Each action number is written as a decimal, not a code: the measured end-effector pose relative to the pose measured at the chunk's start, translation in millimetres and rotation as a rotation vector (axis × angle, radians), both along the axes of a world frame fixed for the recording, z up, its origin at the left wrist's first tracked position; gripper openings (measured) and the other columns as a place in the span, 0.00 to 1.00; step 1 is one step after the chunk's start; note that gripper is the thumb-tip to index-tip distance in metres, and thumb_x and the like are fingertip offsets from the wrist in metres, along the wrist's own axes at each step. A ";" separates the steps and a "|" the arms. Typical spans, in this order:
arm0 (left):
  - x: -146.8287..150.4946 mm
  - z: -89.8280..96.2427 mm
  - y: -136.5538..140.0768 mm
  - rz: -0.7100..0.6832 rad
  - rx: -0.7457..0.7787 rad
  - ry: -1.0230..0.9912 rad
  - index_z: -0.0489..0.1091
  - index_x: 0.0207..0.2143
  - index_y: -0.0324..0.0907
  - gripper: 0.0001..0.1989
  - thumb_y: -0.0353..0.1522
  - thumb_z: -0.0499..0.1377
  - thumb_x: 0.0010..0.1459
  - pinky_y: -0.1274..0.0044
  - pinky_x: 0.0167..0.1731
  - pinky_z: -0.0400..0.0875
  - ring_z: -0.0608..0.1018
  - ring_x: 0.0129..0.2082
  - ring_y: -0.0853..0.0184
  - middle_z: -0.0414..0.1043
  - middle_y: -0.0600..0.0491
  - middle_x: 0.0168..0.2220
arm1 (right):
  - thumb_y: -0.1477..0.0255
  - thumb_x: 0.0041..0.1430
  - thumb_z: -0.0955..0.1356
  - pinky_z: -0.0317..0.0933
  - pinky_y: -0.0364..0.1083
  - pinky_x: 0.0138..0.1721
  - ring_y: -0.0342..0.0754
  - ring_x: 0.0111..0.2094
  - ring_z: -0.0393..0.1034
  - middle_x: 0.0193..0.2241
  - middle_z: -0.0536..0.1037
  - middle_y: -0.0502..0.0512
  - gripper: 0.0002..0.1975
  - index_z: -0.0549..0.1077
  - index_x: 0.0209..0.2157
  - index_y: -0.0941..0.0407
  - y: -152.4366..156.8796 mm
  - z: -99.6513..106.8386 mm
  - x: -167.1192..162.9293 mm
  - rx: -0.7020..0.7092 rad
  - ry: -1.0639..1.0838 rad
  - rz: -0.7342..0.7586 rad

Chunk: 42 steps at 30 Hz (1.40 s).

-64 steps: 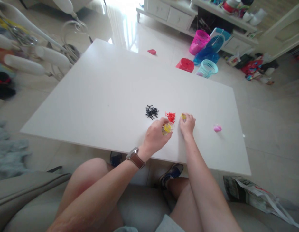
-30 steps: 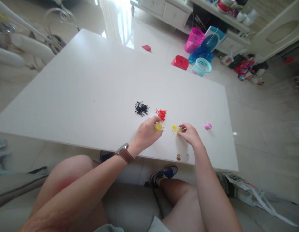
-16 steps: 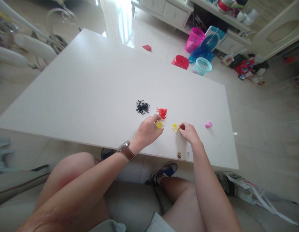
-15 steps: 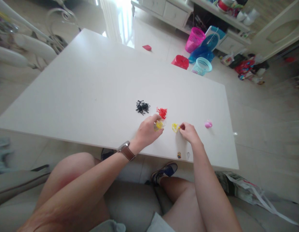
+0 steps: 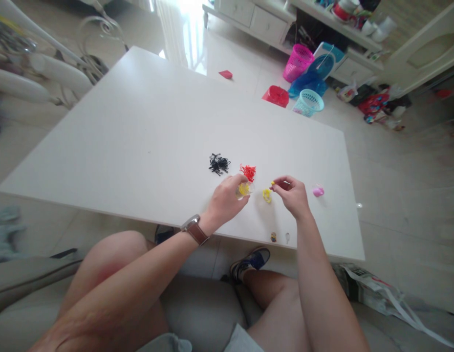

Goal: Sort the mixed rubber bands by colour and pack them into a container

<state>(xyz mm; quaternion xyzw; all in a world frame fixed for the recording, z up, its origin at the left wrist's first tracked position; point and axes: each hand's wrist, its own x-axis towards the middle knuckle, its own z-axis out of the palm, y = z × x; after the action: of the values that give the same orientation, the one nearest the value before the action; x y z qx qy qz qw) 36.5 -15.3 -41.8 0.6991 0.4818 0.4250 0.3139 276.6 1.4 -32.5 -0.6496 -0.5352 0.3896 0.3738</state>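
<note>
My left hand (image 5: 227,196) is closed round a small clear container (image 5: 250,187) with yellow pieces inside, tilted low over the white table (image 5: 168,137). Between the thumb and fingertips of my right hand (image 5: 291,193) is a small yellow piece (image 5: 272,183) that looks like a rubber band. Just beside it on the table is a small loose heap of yellow bands (image 5: 267,196). A heap of red bands (image 5: 248,172) sits just beyond my left hand. Farther left is a pile of black bands (image 5: 219,164).
A pink object (image 5: 318,191) lies to the right. Near the front edge are a small yellow-and-blue figure (image 5: 273,237) and a small pale key-like piece (image 5: 287,237). Beyond the table stand a pink basket (image 5: 298,62), a light blue basket (image 5: 309,102) and a red container (image 5: 275,96).
My right hand has lifted away from the yellow heap, up and to the right, with a yellow piece in its fingertips. My left hand holds its place with the container.
</note>
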 end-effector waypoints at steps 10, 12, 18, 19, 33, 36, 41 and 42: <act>1.3 -3.1 -0.3 -0.018 0.073 0.154 0.73 0.44 0.44 0.16 0.23 0.64 0.53 0.67 0.48 0.70 0.74 0.44 0.60 0.77 0.52 0.41 | 0.64 0.45 0.80 0.70 0.45 0.32 0.45 0.29 0.74 0.27 0.79 0.50 0.14 0.76 0.29 0.54 -9.5 20.2 -26.4 0.100 0.194 0.126; 2.1 -4.1 -0.8 -0.030 0.069 0.165 0.74 0.45 0.44 0.16 0.23 0.64 0.53 0.67 0.49 0.70 0.73 0.44 0.60 0.78 0.52 0.42 | 0.63 0.46 0.80 0.70 0.45 0.33 0.45 0.30 0.74 0.27 0.79 0.51 0.14 0.76 0.29 0.55 -9.6 20.5 -31.7 0.070 0.206 0.185; 5.1 -8.9 -4.3 -0.056 0.058 0.171 0.75 0.46 0.45 0.18 0.22 0.64 0.53 0.66 0.50 0.70 0.74 0.46 0.59 0.78 0.52 0.45 | 0.64 0.48 0.78 0.69 0.46 0.34 0.45 0.30 0.73 0.28 0.79 0.51 0.12 0.77 0.29 0.55 -11.6 19.7 -42.0 0.015 0.144 0.319; 5.6 -9.7 -4.9 -0.062 0.060 0.171 0.75 0.46 0.45 0.18 0.22 0.64 0.53 0.66 0.50 0.70 0.74 0.47 0.59 0.79 0.52 0.45 | 0.64 0.49 0.78 0.69 0.46 0.34 0.45 0.30 0.73 0.27 0.79 0.51 0.12 0.77 0.29 0.55 -12.1 19.0 -42.7 0.013 0.120 0.332; 6.9 -7.7 -5.5 -0.064 0.046 0.132 0.74 0.46 0.45 0.18 0.22 0.63 0.53 0.66 0.49 0.71 0.75 0.46 0.59 0.78 0.51 0.44 | 0.62 0.53 0.76 0.71 0.48 0.39 0.48 0.33 0.77 0.32 0.83 0.53 0.10 0.81 0.32 0.54 -12.0 18.6 -51.7 0.077 0.044 0.301; 6.6 -6.4 -5.8 -0.044 0.050 0.117 0.72 0.47 0.45 0.19 0.22 0.64 0.54 0.66 0.50 0.71 0.75 0.46 0.59 0.77 0.51 0.45 | 0.63 0.53 0.76 0.70 0.47 0.37 0.47 0.32 0.75 0.31 0.82 0.53 0.09 0.80 0.32 0.54 -11.5 21.9 -53.1 0.146 0.033 0.235; 5.1 -3.4 -5.9 -0.007 0.060 0.047 0.68 0.50 0.45 0.18 0.26 0.63 0.58 0.67 0.50 0.71 0.75 0.49 0.60 0.75 0.49 0.47 | 0.65 0.55 0.73 0.67 0.46 0.33 0.46 0.29 0.71 0.28 0.78 0.51 0.08 0.77 0.32 0.55 -5.2 11.6 -33.4 0.171 -0.084 -0.021; 4.7 -3.0 -5.7 -0.008 0.059 0.040 0.68 0.50 0.45 0.16 0.27 0.63 0.59 0.68 0.50 0.71 0.75 0.49 0.61 0.74 0.49 0.47 | 0.66 0.55 0.72 0.67 0.46 0.33 0.46 0.29 0.71 0.29 0.78 0.52 0.07 0.77 0.33 0.55 -4.0 5.7 -25.2 0.126 -0.154 -0.052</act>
<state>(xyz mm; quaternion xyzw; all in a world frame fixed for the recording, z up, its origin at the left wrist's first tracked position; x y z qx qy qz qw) 41.2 -20.9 -44.7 0.7184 0.4722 0.4238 0.2852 251.5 -2.6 -26.7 -0.6668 -0.5686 0.2941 0.3815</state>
